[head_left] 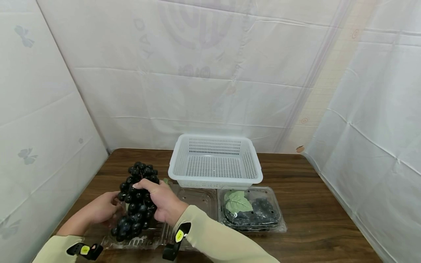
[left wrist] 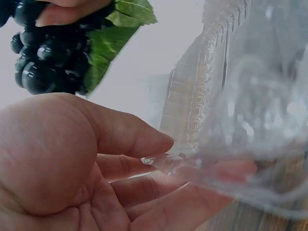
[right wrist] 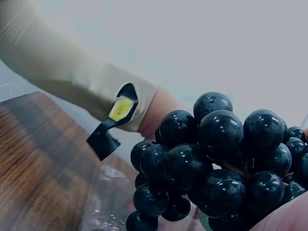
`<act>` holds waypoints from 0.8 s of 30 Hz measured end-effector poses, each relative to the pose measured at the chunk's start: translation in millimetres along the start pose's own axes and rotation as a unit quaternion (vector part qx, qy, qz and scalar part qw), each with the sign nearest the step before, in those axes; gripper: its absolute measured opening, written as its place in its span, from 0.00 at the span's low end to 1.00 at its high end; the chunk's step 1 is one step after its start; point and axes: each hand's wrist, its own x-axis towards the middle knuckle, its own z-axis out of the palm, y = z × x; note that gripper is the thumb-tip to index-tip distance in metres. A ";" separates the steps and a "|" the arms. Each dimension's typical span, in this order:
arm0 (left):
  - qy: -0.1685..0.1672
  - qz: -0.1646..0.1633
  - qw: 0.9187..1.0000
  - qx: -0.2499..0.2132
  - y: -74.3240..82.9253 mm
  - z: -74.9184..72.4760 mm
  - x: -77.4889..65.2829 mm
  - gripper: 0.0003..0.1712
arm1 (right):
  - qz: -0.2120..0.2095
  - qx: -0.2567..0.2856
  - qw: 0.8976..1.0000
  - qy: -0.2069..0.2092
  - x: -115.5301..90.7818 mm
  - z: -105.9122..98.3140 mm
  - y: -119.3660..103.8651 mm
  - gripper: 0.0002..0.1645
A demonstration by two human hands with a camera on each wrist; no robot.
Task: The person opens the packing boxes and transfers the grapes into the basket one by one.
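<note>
My right hand [head_left: 166, 201] grips a bunch of black grapes [head_left: 135, 215] and holds it up over the left part of the table. In the right wrist view, the glossy round grapes [right wrist: 216, 139] fill much of the frame. My left hand [head_left: 103, 209] is just left of the bunch, partly hidden behind it in the head view. Seen from the left wrist, its thumb and fingers pinch the rim of a clear plastic clamshell box [left wrist: 192, 110]. A green leaf [left wrist: 113, 45] hangs by the grapes there. The box's lid part [head_left: 198, 199] lies open behind my right wrist.
A white perforated plastic basket [head_left: 213, 182] stands at the back middle of the wooden table [head_left: 306, 204]. In front of it, to the right, sits a closed clear box [head_left: 276, 223] with dark grapes and a green leaf inside. White sheets [head_left: 197, 98] hang behind and on both sides.
</note>
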 end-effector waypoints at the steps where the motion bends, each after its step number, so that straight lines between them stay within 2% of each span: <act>1: -0.002 -0.001 1.000 -0.001 0.2 -0.1 -0.1 0.32 | -0.003 0.004 1.000 -0.007 -0.4 -0.2 -2.7 0.52; 3: -0.005 -0.005 1.000 -0.006 0.4 -0.2 -0.1 0.30 | -0.007 0.010 0.999 -0.031 -0.5 -1.5 -8.6 0.46; 7: -0.008 -0.018 1.000 -0.008 -0.2 -1.1 1.2 0.28 | -0.014 0.014 0.999 -0.046 -1.1 -3.6 -19.7 0.43; 10: -0.004 -0.020 1.000 0.002 -0.6 -1.7 2.5 0.26 | -0.020 0.011 0.999 -0.034 -1.7 -4.3 -27.2 0.52; 13: 0.004 -0.023 1.000 0.008 -0.3 -1.4 3.3 0.26 | -0.029 0.014 0.999 -0.037 0.3 -5.1 -34.3 0.43; 16: 0.012 -0.033 0.999 -0.005 0.2 -0.2 3.1 0.26 | -0.042 0.023 0.997 -0.054 3.4 -7.2 -41.1 0.25; 17: 0.012 -0.036 0.999 -0.013 0.3 0.3 2.9 0.26 | -0.044 0.029 0.997 -0.059 4.0 -8.0 -43.4 0.24; 18: 0.012 -0.041 0.999 -0.022 0.4 1.0 2.7 0.27 | -0.044 0.034 0.997 -0.058 4.1 -9.2 -45.7 0.28; 21: 0.008 -0.037 0.999 -0.028 1.2 1.0 0.9 0.28 | -0.044 0.044 0.996 -0.057 5.4 -13.4 -53.7 0.29; 23: 0.010 -0.041 0.999 -0.032 2.0 1.0 0.1 0.28 | -0.045 0.046 0.996 -0.061 7.2 -17.1 -59.9 0.24; 24: 0.008 -0.040 0.999 -0.030 2.3 1.0 -0.4 0.29 | -0.047 0.044 0.996 -0.066 8.8 -19.5 -63.3 0.16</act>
